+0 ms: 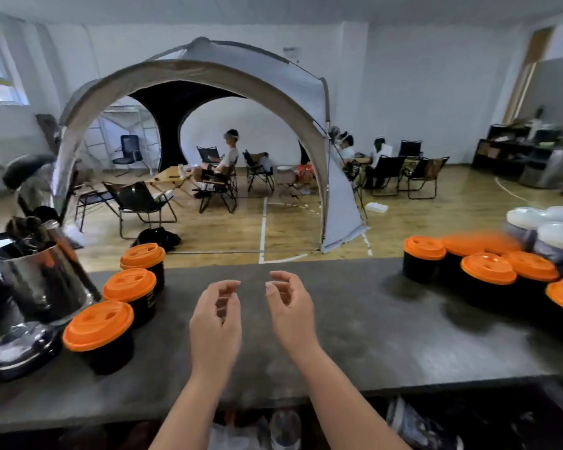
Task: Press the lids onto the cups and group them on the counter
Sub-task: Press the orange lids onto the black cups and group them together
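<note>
Orange-lidded cups [129, 289] flanking empty fingers [225, 289]

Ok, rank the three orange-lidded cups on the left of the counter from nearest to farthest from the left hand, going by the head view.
Measured from the left hand:
1. Middle cup, left of the hand and slightly beyond it.
2. Front cup, farther left, nearest the counter's front edge, beside the shiny metal appliance. It runs the middle cup close.
3. Back cup, up-left, near the counter's far edge.
</note>
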The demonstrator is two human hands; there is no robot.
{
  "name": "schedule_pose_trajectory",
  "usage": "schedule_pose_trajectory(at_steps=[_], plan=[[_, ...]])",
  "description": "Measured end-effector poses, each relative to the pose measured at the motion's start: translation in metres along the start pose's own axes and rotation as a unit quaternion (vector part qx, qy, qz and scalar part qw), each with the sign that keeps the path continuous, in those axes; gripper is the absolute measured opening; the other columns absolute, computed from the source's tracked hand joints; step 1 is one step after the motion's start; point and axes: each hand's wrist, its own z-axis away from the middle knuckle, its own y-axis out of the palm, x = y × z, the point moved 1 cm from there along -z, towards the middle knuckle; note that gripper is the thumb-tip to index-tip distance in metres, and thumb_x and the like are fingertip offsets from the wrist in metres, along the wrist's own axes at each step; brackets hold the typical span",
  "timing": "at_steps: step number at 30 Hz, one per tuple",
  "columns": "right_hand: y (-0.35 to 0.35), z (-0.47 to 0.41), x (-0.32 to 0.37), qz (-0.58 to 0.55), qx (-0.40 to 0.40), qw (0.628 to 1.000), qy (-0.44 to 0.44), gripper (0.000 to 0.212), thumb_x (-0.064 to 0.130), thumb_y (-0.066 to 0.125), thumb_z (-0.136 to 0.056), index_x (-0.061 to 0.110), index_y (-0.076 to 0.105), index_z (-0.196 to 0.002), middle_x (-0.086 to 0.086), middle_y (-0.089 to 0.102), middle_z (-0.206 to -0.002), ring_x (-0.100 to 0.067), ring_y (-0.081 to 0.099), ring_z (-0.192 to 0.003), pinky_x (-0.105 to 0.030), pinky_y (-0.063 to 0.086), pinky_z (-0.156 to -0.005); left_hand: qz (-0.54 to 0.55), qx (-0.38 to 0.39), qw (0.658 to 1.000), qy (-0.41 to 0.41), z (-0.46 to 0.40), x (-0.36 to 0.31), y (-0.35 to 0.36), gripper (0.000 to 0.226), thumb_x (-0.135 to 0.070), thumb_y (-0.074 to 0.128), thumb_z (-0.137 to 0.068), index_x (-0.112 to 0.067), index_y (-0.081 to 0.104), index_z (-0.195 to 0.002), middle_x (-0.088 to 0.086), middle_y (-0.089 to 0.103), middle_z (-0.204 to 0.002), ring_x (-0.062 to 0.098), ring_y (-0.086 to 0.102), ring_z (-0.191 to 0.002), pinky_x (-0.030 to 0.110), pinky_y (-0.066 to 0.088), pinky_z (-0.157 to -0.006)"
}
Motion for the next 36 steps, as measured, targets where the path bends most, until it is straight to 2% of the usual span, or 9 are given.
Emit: schedule_pose_trajectory(at_steps=[6, 9, 12, 17, 22, 27, 30, 33, 36], plan=[[-0.143, -0.01, -0.008, 0.047, -0.173, 0.984, -0.003, 0.014, 0.012, 0.057, -0.095, 0.021, 0.062, -0.104, 0.009, 0.064, -0.088, 0.009, 0.059, -0.077, -0.006, 0.044, -0.069, 0.083, 0.126, 0.988, -0.034, 0.024, -0.03, 0.123, 0.022, -0.006, 0.056, -0.097, -0.027, 0.066, -0.1, -0.009, 0.069, -0.095, -0.003, 0.062, -0.081, 0.005, 0.044, -0.069], [-0.21, -0.009, -0.019, 0.07, -0.251, 0.965, 0.024, 0.015, 0.013, 0.056, -0.095, 0.022, 0.061, -0.106, 0.004, 0.067, -0.098, 0.009, 0.06, -0.083, -0.004, 0.043, -0.071, 0.103, 0.184, 0.976, -0.053, 0.041, -0.047, 0.181, 0.022, -0.008, 0.057, -0.096, -0.028, 0.064, -0.101, -0.013, 0.068, -0.096, -0.008, 0.061, -0.085, 0.005, 0.045, -0.072], [-0.263, -0.01, -0.031, 0.081, -0.286, 0.953, 0.06, 0.02, 0.016, 0.055, -0.096, 0.023, 0.059, -0.115, 0.001, 0.066, -0.112, -0.002, 0.061, -0.098, -0.011, 0.044, -0.079, 0.112, 0.238, 0.962, -0.072, 0.051, -0.063, 0.235, 0.021, -0.011, 0.057, -0.096, -0.026, 0.062, -0.109, -0.012, 0.067, -0.101, -0.001, 0.062, -0.092, 0.012, 0.047, -0.078], [-0.298, -0.038, -0.053, 0.075, -0.193, 0.97, 0.127, 0.04, 0.019, 0.052, -0.099, 0.024, 0.047, -0.138, -0.004, 0.056, -0.136, -0.013, 0.057, -0.118, -0.033, 0.047, -0.101, 0.1, 0.275, 0.951, -0.098, 0.037, -0.08, 0.312, 0.048, -0.022, 0.061, -0.096, -0.017, 0.044, -0.141, -0.007, 0.054, -0.13, 0.014, 0.053, -0.122, 0.026, 0.039, -0.097], [-0.292, -0.084, -0.064, 0.06, -0.102, 0.98, 0.16, 0.06, 0.024, 0.052, -0.1, 0.015, 0.025, -0.154, -0.006, 0.036, -0.154, -0.015, 0.038, -0.139, -0.022, 0.032, -0.104, 0.124, 0.25, 0.948, -0.155, 0.006, -0.082, 0.355, 0.06, -0.038, 0.049, -0.101, -0.015, 0.03, -0.152, 0.005, 0.038, -0.156, 0.021, 0.037, -0.142, 0.034, 0.03, -0.111], [-0.281, -0.115, -0.079, 0.051, -0.091, 0.983, 0.149, 0.074, 0.027, 0.054, -0.098, 0.022, 0.01, -0.157, 0.005, 0.024, -0.16, -0.016, 0.021, -0.148, -0.031, 0.022, -0.118, 0.145, 0.248, 0.935, -0.21, -0.016, -0.073, 0.379, 0.064, -0.057, 0.036, -0.1, -0.022, 0.029, -0.154, -0.002, 0.038, -0.154, 0.021, 0.033, -0.144, 0.042, 0.025, -0.118], [-0.28, -0.122, -0.087, 0.045, -0.108, 0.982, 0.149, 0.079, 0.025, 0.057, -0.097, 0.022, 0.005, -0.157, 0.003, 0.02, -0.161, -0.017, 0.02, -0.148, -0.032, 0.022, -0.118, 0.179, 0.27, 0.914, -0.243, -0.036, -0.014, 0.42, 0.094, -0.089, 0.042, -0.074, -0.024, 0.044, -0.143, 0.0, 0.048, -0.15, 0.02, 0.046, -0.136, 0.05, 0.031, -0.117], [-0.274, -0.123, -0.091, 0.029, -0.111, 0.983, 0.143, 0.089, 0.019, 0.065, -0.09, 0.028, 0.005, -0.156, 0.003, 0.025, -0.159, -0.018, 0.026, -0.145, -0.034, 0.026, -0.117, 0.139, 0.261, 0.923, -0.246, -0.034, -0.022, 0.405, 0.082, -0.074, 0.029, -0.078, -0.025, 0.049, -0.139, -0.001, 0.054, -0.141, 0.02, 0.049, -0.131, 0.049, 0.034, -0.114], [-0.26, -0.127, -0.091, 0.039, -0.109, 0.983, 0.145, 0.099, 0.022, 0.076, -0.074, 0.032, 0.014, -0.152, 0.002, 0.036, -0.152, -0.019, 0.035, -0.141, -0.044, 0.031, -0.117, 0.096, 0.245, 0.942, -0.208, -0.022, -0.064, 0.354, 0.052, -0.057, 0.03, -0.098, -0.024, 0.057, -0.127, -0.004, 0.06, -0.122, 0.017, 0.055, -0.116, 0.041, 0.041, -0.105]])
